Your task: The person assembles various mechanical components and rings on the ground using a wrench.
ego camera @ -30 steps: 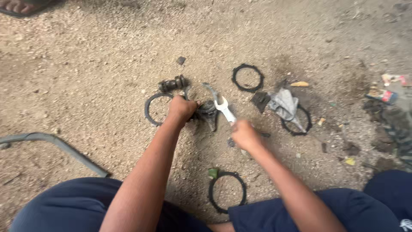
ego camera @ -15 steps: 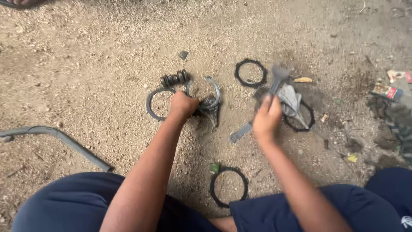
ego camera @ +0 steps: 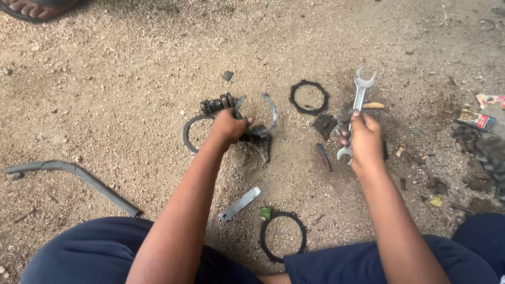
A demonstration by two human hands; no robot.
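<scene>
The left hand [ego camera: 230, 126] clamps the greasy metal part [ego camera: 258, 138] on the ground while the right hand [ego camera: 364, 141], at three o'clock, grips a double-ended spanner [ego camera: 357, 108], seemingly readying to fit it squarely onto a fastener.

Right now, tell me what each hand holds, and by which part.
Right hand grips a double-ended spanner near its lower end. Left hand clutches a dark metal part on the ground.

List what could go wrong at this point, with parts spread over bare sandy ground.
The dark metal assembly under the left hand sits directly in sand, so grit may get into it. The right hand grips the open-ended spanner low on its shaft, so it might slip. The toothed rings and flat metal strip lie loose and could get buried.
</scene>
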